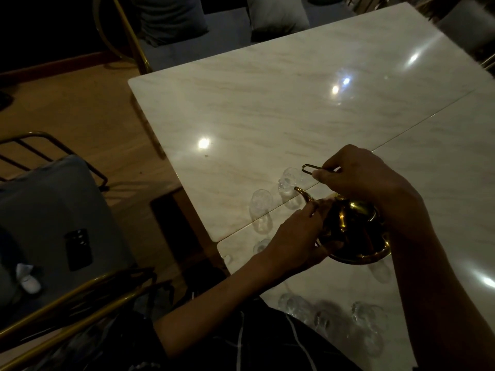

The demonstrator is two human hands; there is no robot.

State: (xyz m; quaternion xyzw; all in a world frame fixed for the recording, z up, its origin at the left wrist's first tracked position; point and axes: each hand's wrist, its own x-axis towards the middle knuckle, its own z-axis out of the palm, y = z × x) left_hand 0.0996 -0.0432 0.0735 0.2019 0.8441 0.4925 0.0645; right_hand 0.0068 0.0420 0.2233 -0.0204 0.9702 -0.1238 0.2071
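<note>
A shiny gold metal stand (348, 226) with a round base stands near the front of the white marble table (267, 103). My left hand (292, 236) grips its left side, fingers curled by a curved gold arm (304, 195). My right hand (359, 175) is above it and pinches a thin gold loop-shaped arm (310, 168) that points left. Clear glasses lie or stand on the table beside the stand, two of them (261, 210) (288, 183) just left of it. The dim light hides how the stand's parts join.
More clear glasses (302, 309) (369, 314) are near the table's front edge, close to my body. A gold-framed chair with a grey cushion (53, 210) is on the left, a dark phone (78, 249) on its seat. Another gold chair (128, 36) stands beyond the table's far-left corner.
</note>
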